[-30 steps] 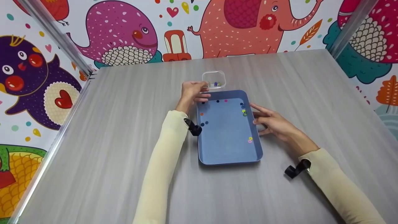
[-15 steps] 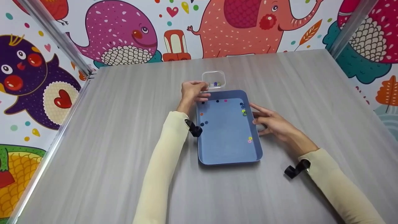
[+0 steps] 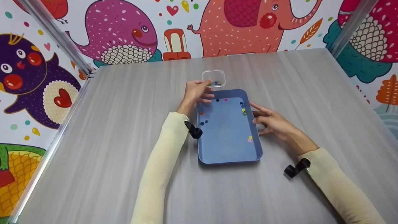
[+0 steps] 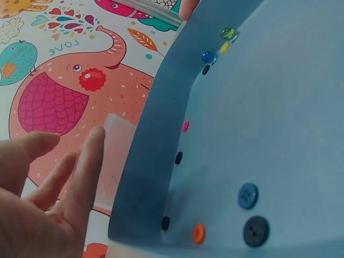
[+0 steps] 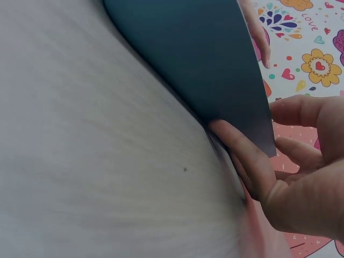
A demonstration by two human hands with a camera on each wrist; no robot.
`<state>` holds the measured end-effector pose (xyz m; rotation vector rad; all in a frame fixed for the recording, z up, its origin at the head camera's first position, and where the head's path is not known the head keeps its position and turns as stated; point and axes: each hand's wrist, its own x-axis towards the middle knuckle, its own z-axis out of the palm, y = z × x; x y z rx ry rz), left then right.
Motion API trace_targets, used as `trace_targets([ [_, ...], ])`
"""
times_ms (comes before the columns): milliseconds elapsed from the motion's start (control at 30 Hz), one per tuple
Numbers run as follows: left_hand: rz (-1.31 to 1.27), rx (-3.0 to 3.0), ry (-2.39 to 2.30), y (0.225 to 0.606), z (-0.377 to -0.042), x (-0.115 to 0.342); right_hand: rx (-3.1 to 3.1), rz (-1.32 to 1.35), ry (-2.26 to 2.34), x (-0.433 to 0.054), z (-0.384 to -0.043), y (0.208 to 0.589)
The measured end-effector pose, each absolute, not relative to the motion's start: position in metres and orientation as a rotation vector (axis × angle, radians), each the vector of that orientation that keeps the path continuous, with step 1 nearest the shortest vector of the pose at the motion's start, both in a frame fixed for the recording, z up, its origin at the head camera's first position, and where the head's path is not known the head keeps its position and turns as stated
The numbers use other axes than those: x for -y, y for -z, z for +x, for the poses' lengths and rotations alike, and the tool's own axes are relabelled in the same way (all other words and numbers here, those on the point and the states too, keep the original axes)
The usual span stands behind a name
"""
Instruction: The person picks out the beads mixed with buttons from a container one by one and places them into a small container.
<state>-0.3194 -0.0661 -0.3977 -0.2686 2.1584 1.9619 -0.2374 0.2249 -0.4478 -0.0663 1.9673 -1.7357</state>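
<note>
My left hand (image 3: pixel 196 91) hovers over the tray's far left corner, its fingertips at the near edge of a small clear box (image 3: pixel 219 73). In the left wrist view its thumb and fingers are spread apart with nothing between them. Small marbles (image 3: pixel 216 83) lie in the box, partly hidden by the fingers. The blue tray (image 3: pixel 228 130) holds several buttons, among them an orange one (image 4: pixel 199 234) and a dark one (image 4: pixel 256 231), plus a blue marble (image 4: pixel 208 56) and a green marble (image 4: pixel 228 33). My right hand (image 3: pixel 275 124) touches the tray's right outer wall with extended fingers.
A grey wood-patterned table (image 3: pixel 124 140) bears the tray and box. Behind it stands a wall printed with cartoon animals (image 3: pixel 242 28). Metal posts (image 3: pixel 57 37) rise at the table's back corners. Each wrist carries a black camera mount (image 3: pixel 193 129).
My left hand has shifted slightly right, its fingers more spread. A greenish marble now shows in the box beside the fingertips. My right hand and the tray stay put.
</note>
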Motion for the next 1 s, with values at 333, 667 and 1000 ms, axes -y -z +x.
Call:
trace_targets([
  [333,-0.155,-2.151,-1.915,0.397,-0.312,0.059,-1.962,-0.054,1.732,-0.225,-0.237,0.446],
  [667,-0.125,-2.133,-1.848,0.406,-0.309,0.052,-1.934,-0.059,1.762,-0.225,-0.238,0.446],
  [1000,-0.087,-2.041,-1.854,0.414,-0.308,0.039,-1.937,-0.041,1.766,-0.224,-0.238,0.448],
])
